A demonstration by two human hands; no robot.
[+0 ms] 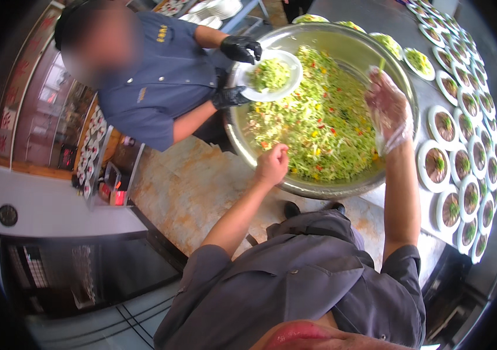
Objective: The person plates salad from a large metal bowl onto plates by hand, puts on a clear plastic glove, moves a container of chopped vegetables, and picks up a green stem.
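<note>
A large round metal basin [318, 190] holds a heap of shredded green salad [318, 127] with red and yellow bits. Bare and curled, my left hand [273, 165] is over the basin's near left edge, with no object visible in it. My right hand [386, 105], in a clear plastic glove, is raised at the basin's right side; a green shred shows at its fingertips, and whether its palm holds anything is hidden. Across from my left hand, a co-worker's black-gloved hands hold a white plate [294, 83] with a portion of salad over the basin.
Plates of salad [419, 63] stand beyond the basin's far right rim. Many white plates of sliced brown food with green garnish [434, 166] crowd the table at right. The co-worker [161, 74] stands at the left. Stacked white dishes [217, 8] are behind.
</note>
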